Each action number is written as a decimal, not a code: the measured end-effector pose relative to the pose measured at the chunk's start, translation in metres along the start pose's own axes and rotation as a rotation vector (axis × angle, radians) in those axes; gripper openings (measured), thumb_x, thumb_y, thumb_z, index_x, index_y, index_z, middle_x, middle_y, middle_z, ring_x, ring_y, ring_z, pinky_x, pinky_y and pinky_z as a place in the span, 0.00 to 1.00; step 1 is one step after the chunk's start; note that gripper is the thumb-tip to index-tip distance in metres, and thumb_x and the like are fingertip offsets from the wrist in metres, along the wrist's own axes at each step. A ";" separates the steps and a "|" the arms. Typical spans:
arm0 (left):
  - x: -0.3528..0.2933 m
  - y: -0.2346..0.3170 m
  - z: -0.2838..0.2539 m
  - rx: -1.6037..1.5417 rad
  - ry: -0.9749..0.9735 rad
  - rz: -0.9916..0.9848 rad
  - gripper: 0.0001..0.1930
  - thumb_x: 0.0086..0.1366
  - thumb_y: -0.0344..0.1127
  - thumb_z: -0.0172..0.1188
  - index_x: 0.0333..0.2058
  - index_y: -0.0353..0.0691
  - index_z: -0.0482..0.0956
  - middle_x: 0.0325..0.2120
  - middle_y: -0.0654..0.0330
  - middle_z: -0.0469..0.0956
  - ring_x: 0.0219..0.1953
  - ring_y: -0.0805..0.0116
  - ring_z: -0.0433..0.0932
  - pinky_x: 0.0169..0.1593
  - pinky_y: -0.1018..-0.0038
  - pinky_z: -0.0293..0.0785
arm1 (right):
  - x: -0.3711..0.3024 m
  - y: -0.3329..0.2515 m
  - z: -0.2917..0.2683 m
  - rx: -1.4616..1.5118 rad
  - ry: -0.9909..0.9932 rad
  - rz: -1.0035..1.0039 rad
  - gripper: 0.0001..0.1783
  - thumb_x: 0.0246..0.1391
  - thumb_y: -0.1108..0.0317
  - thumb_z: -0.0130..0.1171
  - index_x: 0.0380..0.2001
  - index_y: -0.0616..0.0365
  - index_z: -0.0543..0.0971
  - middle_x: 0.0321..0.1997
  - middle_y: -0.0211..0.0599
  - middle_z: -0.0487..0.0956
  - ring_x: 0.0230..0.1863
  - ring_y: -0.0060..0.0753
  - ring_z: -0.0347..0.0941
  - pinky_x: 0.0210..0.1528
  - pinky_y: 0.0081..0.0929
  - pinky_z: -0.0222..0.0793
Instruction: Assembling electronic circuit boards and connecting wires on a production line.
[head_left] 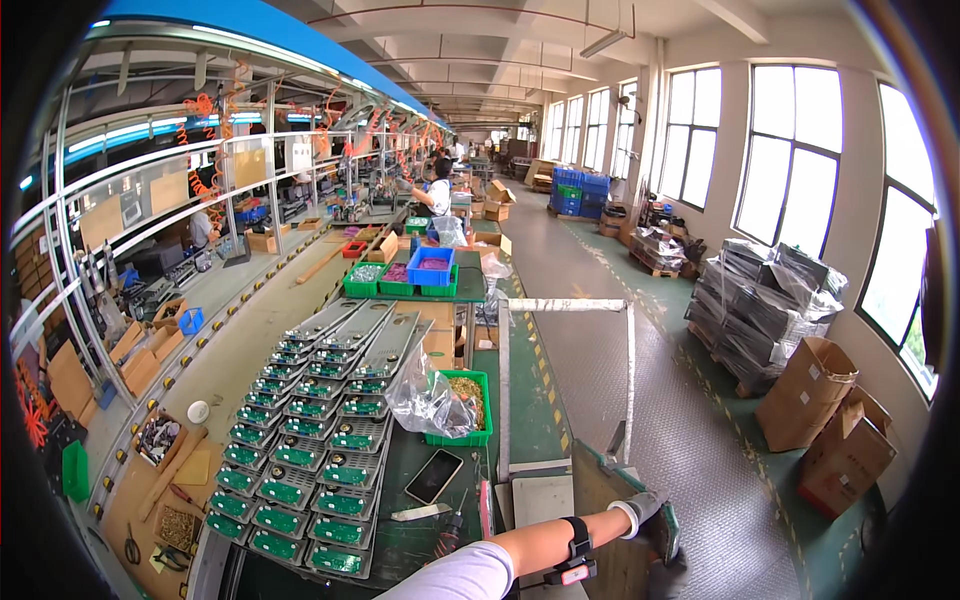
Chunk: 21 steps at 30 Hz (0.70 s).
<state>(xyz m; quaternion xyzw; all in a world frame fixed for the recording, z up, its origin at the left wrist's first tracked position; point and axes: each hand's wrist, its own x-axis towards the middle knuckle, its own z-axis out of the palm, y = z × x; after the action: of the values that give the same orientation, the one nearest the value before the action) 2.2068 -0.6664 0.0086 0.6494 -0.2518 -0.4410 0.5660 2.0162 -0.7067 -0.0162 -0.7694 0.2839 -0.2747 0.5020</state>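
Note:
My left hand (648, 508), in a pale glove, reaches across to the right at the lower edge. Its fingers close over the edge of a flat brownish-grey panel (608, 500) with a greenish rim, tilted upright. A strap with a small device (575, 560) circles my forearm. My right hand is out of view. Left of the arm, on the dark green bench, lie a phone (435, 476), a screwdriver (449, 536) with a red and black handle, and a pale flat strip (421, 512). Overlapping rows of grey housings (330, 470) with green circuit boards cover the bench further left.
A white-wrapped metal frame (565, 305) stands behind the panel. Beyond the phone, a plastic bag (425, 395) lies against a green bin (483, 425) of small brass-coloured parts. Cardboard boxes (808, 393) and wrapped stacks (755, 310) line the window side. A co-worker (438, 190) stands further down the line.

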 end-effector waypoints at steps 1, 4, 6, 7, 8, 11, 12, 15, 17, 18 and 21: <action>0.008 -0.005 -0.001 -0.028 -0.046 0.015 0.23 0.63 0.47 0.34 0.40 0.35 0.72 0.39 0.51 0.74 0.40 0.59 0.72 0.46 0.66 0.64 | 0.001 -0.001 0.000 -0.054 -0.002 0.007 0.20 0.44 0.69 0.52 0.43 0.62 0.72 0.38 0.43 0.77 0.41 0.31 0.71 0.43 0.25 0.65; 0.027 -0.027 0.001 -0.205 -0.111 -0.030 0.21 0.62 0.49 0.37 0.36 0.37 0.72 0.35 0.55 0.74 0.38 0.63 0.71 0.46 0.69 0.62 | 0.001 0.000 -0.003 -0.220 -0.014 0.034 0.24 0.43 0.62 0.56 0.44 0.62 0.71 0.38 0.41 0.76 0.39 0.32 0.70 0.41 0.28 0.67; 0.036 -0.036 0.000 -0.354 -0.127 -0.088 0.20 0.61 0.51 0.40 0.31 0.40 0.73 0.30 0.59 0.73 0.34 0.67 0.69 0.46 0.72 0.61 | 0.001 0.004 -0.005 -0.278 -0.022 0.045 0.25 0.43 0.60 0.57 0.44 0.63 0.71 0.38 0.41 0.76 0.38 0.33 0.70 0.40 0.29 0.67; 0.039 -0.038 0.000 -0.313 -0.108 -0.090 0.20 0.61 0.50 0.40 0.32 0.40 0.73 0.30 0.59 0.73 0.35 0.67 0.69 0.46 0.72 0.61 | 0.002 0.006 -0.005 -0.237 -0.047 0.036 0.25 0.43 0.60 0.57 0.44 0.63 0.71 0.38 0.41 0.76 0.38 0.32 0.69 0.40 0.29 0.67; 0.039 -0.039 0.001 -0.274 -0.089 -0.092 0.20 0.61 0.50 0.41 0.33 0.39 0.73 0.31 0.58 0.73 0.36 0.67 0.69 0.46 0.72 0.61 | 0.003 0.008 -0.005 -0.196 -0.072 0.027 0.25 0.43 0.61 0.57 0.44 0.63 0.71 0.39 0.42 0.75 0.38 0.31 0.69 0.40 0.28 0.67; 0.032 -0.034 0.004 -0.431 -0.134 -0.130 0.19 0.61 0.49 0.41 0.34 0.39 0.72 0.31 0.58 0.74 0.35 0.66 0.70 0.46 0.72 0.62 | 0.003 0.012 -0.005 -0.196 -0.052 -0.013 0.25 0.43 0.61 0.57 0.44 0.63 0.71 0.38 0.43 0.75 0.38 0.29 0.69 0.40 0.28 0.67; 0.028 -0.029 0.005 -0.436 -0.135 -0.133 0.19 0.61 0.49 0.41 0.34 0.39 0.72 0.31 0.58 0.74 0.35 0.66 0.70 0.46 0.72 0.62 | 0.003 0.012 -0.005 -0.199 -0.055 -0.009 0.25 0.43 0.61 0.57 0.44 0.63 0.71 0.38 0.43 0.75 0.38 0.29 0.69 0.40 0.28 0.67; 0.015 -0.016 0.006 -0.250 -0.050 -0.065 0.19 0.62 0.49 0.40 0.34 0.39 0.72 0.30 0.58 0.74 0.34 0.65 0.71 0.45 0.71 0.62 | 0.003 0.009 -0.002 -0.234 -0.055 -0.002 0.24 0.45 0.60 0.56 0.44 0.63 0.71 0.38 0.41 0.75 0.38 0.28 0.69 0.40 0.27 0.67; 0.008 -0.010 0.006 -0.314 -0.099 -0.148 0.19 0.62 0.49 0.40 0.34 0.39 0.71 0.30 0.57 0.74 0.34 0.64 0.71 0.45 0.71 0.62 | 0.003 0.007 0.001 -0.040 0.077 0.000 0.16 0.36 0.69 0.59 0.33 0.64 0.75 0.27 0.35 0.77 0.30 0.27 0.72 0.34 0.26 0.67; 0.006 -0.009 0.005 -0.294 -0.072 -0.134 0.19 0.62 0.49 0.40 0.34 0.39 0.71 0.30 0.57 0.74 0.34 0.64 0.71 0.45 0.71 0.62 | 0.003 0.005 0.002 -0.042 0.075 0.002 0.16 0.36 0.69 0.59 0.33 0.64 0.75 0.27 0.35 0.77 0.30 0.27 0.72 0.34 0.26 0.67; 0.005 -0.009 0.006 -0.197 -0.054 -0.107 0.21 0.62 0.50 0.40 0.34 0.38 0.71 0.31 0.57 0.74 0.36 0.65 0.70 0.46 0.72 0.62 | 0.002 0.003 0.004 -0.136 0.130 -0.074 0.16 0.36 0.69 0.58 0.33 0.64 0.74 0.27 0.35 0.76 0.29 0.25 0.71 0.34 0.24 0.67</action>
<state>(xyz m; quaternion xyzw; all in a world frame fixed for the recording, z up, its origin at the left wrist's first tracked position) 2.2024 -0.6713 -0.0009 0.5912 -0.1874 -0.5104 0.5957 2.0198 -0.7061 -0.0200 -0.7923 0.3053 -0.3222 0.4186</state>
